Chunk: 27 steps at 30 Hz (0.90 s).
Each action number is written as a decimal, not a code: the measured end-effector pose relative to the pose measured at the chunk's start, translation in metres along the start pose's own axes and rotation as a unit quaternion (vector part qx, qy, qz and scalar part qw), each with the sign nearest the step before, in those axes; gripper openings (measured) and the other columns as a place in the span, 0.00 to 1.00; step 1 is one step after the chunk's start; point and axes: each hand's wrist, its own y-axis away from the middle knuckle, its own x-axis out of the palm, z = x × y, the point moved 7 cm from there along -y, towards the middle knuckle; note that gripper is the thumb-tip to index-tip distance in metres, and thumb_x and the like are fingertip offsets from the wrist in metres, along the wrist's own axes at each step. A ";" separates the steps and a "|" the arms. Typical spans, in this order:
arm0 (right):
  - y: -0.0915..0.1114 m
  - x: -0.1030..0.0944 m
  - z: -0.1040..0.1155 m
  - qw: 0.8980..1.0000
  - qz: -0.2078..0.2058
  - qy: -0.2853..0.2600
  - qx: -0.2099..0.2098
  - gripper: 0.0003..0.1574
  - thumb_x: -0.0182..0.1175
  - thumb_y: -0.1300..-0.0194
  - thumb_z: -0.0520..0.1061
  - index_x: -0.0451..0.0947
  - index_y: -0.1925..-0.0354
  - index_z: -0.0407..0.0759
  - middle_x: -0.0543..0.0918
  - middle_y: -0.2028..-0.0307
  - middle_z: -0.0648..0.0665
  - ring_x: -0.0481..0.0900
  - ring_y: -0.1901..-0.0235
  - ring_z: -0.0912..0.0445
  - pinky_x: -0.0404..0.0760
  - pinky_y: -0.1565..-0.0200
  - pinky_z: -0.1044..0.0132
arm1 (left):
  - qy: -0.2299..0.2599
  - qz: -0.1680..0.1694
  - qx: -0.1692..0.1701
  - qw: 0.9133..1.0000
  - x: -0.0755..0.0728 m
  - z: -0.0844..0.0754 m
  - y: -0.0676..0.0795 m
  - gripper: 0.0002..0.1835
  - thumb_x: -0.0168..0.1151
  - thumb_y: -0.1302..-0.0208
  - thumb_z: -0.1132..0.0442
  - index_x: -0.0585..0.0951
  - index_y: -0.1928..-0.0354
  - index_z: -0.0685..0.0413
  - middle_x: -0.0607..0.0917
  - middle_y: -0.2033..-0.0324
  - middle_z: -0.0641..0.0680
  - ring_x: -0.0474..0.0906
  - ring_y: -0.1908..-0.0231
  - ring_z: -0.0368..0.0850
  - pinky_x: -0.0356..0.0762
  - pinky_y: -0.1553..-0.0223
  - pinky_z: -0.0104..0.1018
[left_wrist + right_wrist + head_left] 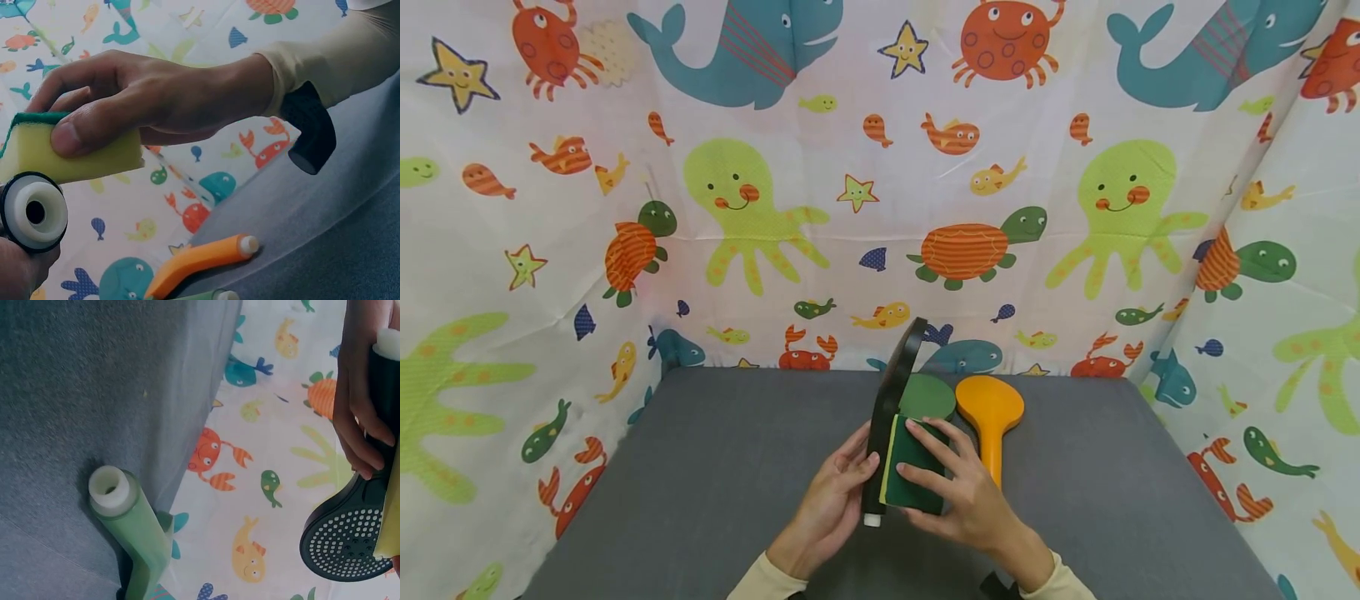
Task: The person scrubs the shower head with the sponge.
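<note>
My left hand (829, 507) grips the handle of a black handheld shower head (895, 398), tilted up in front of me. Its round face with pale nozzle dots shows in the right wrist view (347, 544), and the white threaded end (35, 211) of the handle in the left wrist view. In my right hand (961, 492) is a sponge (917, 468), yellow with a dark green scouring side. The thumb pinches the yellow side (103, 153) while the fingers spread over the green. The sponge lies against or very close to the black handle.
Behind my hands on the grey tabletop (760, 433) lie an orange shower head (990, 404) and a green shower head (928, 396), side by side. The green one is partly hidden by the sponge. A curtain (857, 250) printed with sea animals surrounds the table.
</note>
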 end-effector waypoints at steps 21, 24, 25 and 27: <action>0.001 0.003 0.007 1.000 0.014 0.011 -0.004 0.24 0.65 0.39 0.63 0.82 0.47 0.57 0.73 0.34 0.36 0.69 0.39 0.39 0.78 0.46 0.44 | 0.004 0.018 -0.006 1.000 0.005 -0.004 0.004 0.37 0.54 0.30 0.70 0.52 0.23 0.53 0.60 0.28 0.62 0.69 0.36 0.42 0.74 0.39 0.33; 0.000 0.001 0.003 1.000 0.006 0.018 -0.004 0.24 0.66 0.40 0.63 0.82 0.48 0.57 0.74 0.34 0.36 0.69 0.39 0.38 0.76 0.42 0.47 | -0.005 0.023 -0.010 1.000 0.005 -0.003 0.005 0.37 0.54 0.30 0.70 0.53 0.23 0.51 0.61 0.29 0.62 0.70 0.36 0.43 0.74 0.40 0.33; 0.000 0.000 0.002 1.000 0.003 0.019 -0.005 0.24 0.66 0.39 0.62 0.83 0.48 0.56 0.74 0.35 0.36 0.69 0.39 0.38 0.75 0.41 0.48 | -0.010 0.024 -0.010 1.000 0.005 -0.003 0.005 0.37 0.55 0.30 0.70 0.53 0.23 0.51 0.61 0.29 0.62 0.69 0.36 0.43 0.74 0.40 0.33; -0.002 -0.002 0.000 1.000 -0.002 0.025 -0.006 0.23 0.63 0.37 0.63 0.83 0.49 0.56 0.74 0.35 0.35 0.69 0.39 0.37 0.70 0.36 0.52 | -0.018 0.027 -0.013 0.999 0.004 -0.002 0.006 0.37 0.55 0.30 0.69 0.53 0.23 0.51 0.60 0.28 0.62 0.68 0.35 0.43 0.74 0.40 0.33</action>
